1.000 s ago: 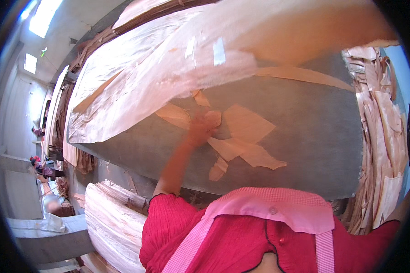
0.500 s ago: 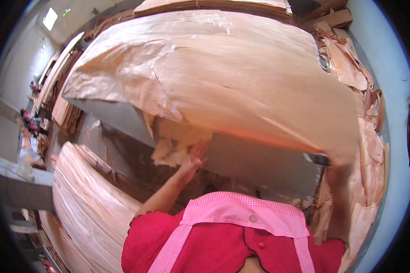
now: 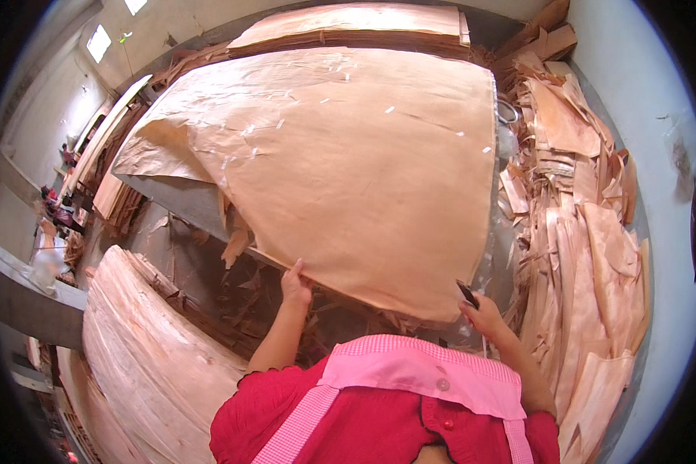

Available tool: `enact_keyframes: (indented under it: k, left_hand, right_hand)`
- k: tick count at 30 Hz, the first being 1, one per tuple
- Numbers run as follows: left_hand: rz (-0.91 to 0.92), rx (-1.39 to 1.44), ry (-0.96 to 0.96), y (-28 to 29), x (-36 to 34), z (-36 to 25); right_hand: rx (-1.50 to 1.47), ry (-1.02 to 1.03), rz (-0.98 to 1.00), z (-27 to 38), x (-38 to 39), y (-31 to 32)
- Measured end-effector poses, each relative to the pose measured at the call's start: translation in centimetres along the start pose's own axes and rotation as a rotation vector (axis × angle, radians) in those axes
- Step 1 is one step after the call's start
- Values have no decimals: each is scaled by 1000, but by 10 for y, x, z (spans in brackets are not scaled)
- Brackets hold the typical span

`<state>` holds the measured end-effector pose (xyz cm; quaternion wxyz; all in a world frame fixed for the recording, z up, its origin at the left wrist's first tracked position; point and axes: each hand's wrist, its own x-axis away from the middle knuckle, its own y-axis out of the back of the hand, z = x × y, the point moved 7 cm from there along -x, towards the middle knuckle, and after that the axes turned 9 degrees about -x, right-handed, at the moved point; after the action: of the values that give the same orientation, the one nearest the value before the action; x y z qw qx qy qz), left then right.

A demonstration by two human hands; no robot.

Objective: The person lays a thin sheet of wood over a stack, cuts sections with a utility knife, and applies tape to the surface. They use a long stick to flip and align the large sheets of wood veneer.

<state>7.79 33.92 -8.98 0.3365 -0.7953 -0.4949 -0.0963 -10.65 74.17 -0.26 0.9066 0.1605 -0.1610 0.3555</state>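
Note:
A broad tan sheet of wood veneer point(image 3: 348, 170) spreads out before me, with small white tape pieces stuck on it. Its left corner is creased and folded up, baring a grey flat surface point(image 3: 182, 203) beneath. My left hand point(image 3: 296, 286) is closed on the near edge of the sheet, left of its middle. At the near right corner, my right hand point(image 3: 483, 315) grips a small black tool that looks like a utility knife point(image 3: 467, 295). Whether its fingers also pinch the veneer is hard to tell.
Torn veneer scraps point(image 3: 568, 216) pile up along the blue-white wall at right. A stack of pale veneer point(image 3: 155, 340) stands close at left, another stack point(image 3: 348, 27) at the far side. Scissors-like metal loops point(image 3: 508, 112) lie by the sheet's right edge. People are at far left.
The veneer has swung left and settled lower and flatter. My left hand, spread beneath its edge before, now holds that edge. My right hand has come left from the far right.

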Motion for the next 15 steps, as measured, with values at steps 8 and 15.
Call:
enact_keyframes:
  k: [8,15]
  left_hand:
    - [-332,-17,-123,27,1,29]
    - [-127,-883,-494,-150,146,120]
  right_hand:
    - [-139,-178,-78,-79,20,127]
    - [-277,-177,211,-100,-3,182]
